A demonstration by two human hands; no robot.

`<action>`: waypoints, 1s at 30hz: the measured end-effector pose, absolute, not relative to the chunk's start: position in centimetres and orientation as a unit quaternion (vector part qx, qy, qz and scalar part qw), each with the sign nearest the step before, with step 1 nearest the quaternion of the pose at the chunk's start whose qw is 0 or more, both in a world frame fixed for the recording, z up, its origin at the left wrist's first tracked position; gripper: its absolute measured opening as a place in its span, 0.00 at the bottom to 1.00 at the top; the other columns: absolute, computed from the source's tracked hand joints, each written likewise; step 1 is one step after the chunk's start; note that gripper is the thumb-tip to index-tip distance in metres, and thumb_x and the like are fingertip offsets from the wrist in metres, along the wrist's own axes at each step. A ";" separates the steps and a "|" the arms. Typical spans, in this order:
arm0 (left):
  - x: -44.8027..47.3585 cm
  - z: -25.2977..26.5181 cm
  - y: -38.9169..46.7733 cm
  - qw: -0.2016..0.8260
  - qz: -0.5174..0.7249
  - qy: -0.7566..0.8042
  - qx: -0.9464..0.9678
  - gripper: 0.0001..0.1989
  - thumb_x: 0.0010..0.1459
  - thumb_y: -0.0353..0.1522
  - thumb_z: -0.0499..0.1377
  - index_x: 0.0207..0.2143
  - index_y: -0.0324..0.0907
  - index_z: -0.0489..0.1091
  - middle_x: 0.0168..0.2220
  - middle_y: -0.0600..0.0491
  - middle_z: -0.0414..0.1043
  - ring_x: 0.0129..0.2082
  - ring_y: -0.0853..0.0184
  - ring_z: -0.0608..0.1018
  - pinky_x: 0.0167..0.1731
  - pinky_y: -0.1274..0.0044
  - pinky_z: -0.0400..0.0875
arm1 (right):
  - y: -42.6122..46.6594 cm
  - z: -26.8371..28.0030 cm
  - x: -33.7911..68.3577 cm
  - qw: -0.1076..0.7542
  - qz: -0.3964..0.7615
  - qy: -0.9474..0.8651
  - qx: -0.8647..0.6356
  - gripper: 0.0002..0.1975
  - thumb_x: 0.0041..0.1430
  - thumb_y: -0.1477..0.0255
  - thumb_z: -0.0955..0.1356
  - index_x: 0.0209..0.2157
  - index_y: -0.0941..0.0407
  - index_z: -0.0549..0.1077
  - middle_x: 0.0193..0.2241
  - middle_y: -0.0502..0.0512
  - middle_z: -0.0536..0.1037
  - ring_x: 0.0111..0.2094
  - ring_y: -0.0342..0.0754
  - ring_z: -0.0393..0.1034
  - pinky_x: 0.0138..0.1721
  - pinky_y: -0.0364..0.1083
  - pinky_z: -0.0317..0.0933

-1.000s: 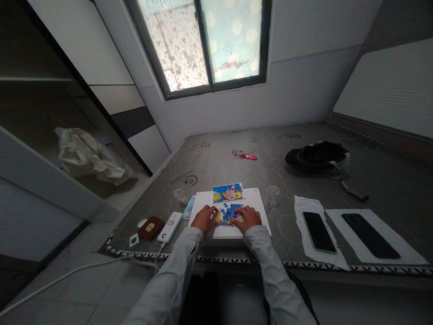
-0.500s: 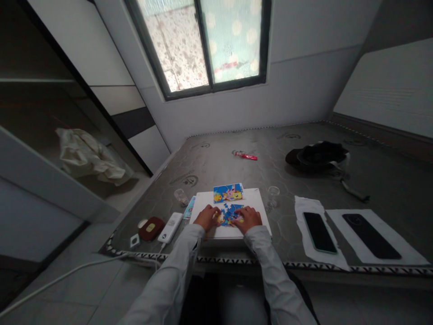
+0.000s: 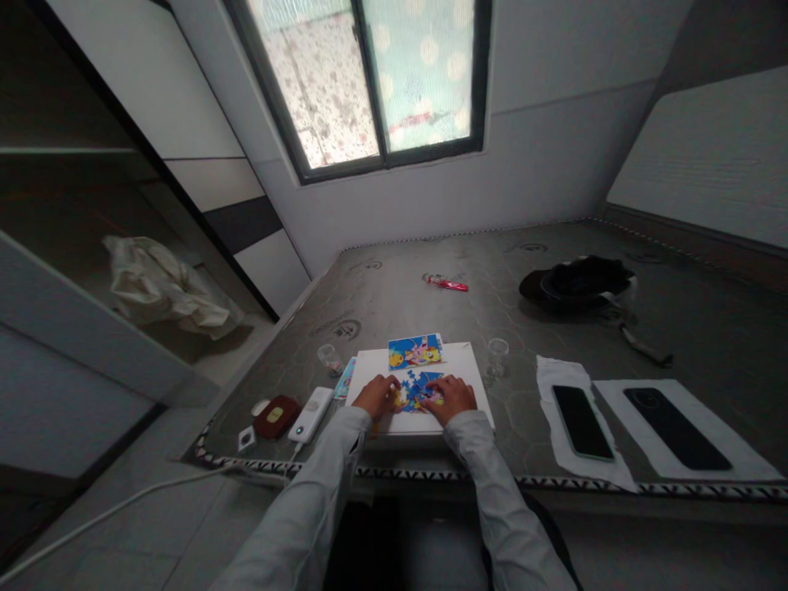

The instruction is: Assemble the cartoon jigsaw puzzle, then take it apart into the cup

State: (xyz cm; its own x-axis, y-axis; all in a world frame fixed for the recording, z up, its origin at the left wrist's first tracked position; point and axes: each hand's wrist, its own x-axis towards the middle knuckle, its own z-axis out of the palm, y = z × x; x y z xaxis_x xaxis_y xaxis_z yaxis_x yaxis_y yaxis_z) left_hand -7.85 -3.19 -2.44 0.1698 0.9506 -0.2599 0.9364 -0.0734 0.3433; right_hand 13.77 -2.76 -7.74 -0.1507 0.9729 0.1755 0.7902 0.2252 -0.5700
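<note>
A partly joined jigsaw puzzle (image 3: 419,386), mostly blue with yellow and pink patches, lies on a white box (image 3: 460,359). My left hand (image 3: 377,397) is at its left side, fingers curled and closed on a yellowish puzzle piece, which they partly cover. From the right, my right hand (image 3: 454,397) curls its thumb and fingers on the puzzle's right part and hides some of it. Just beyond the puzzle, a colourful cartoon picture card (image 3: 415,351) rests at the box's far edge.
A clear cup (image 3: 331,359) and a white power bank (image 3: 309,414) stand left, beside a brown case (image 3: 277,416). On the right are another clear cup (image 3: 497,355), a phone (image 3: 583,422), a dark phone or case (image 3: 675,428) and a black cap (image 3: 575,285). A red item (image 3: 446,283) lies farther back.
</note>
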 end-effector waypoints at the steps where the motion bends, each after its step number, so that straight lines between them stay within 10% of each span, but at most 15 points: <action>1: -7.9 -2.5 -3.1 0.223 0.014 0.644 0.731 0.18 0.64 0.38 0.58 0.53 0.40 0.68 0.52 0.46 0.70 0.48 0.61 0.76 0.47 0.63 0.74 | -2.7 -7.8 13.8 0.260 0.175 -0.738 -0.598 0.18 0.46 0.61 0.76 0.42 0.46 0.78 0.42 0.51 0.76 0.47 0.51 0.67 0.44 0.48 0.51; 30: -8.7 -5.1 -3.7 0.212 0.138 0.677 0.691 0.17 0.64 0.38 0.58 0.52 0.40 0.69 0.51 0.46 0.71 0.47 0.62 0.76 0.46 0.64 0.75 | -2.8 -7.8 13.8 0.264 0.171 -0.739 -0.596 0.17 0.48 0.59 0.76 0.42 0.46 0.78 0.41 0.51 0.75 0.46 0.50 0.66 0.44 0.48 0.51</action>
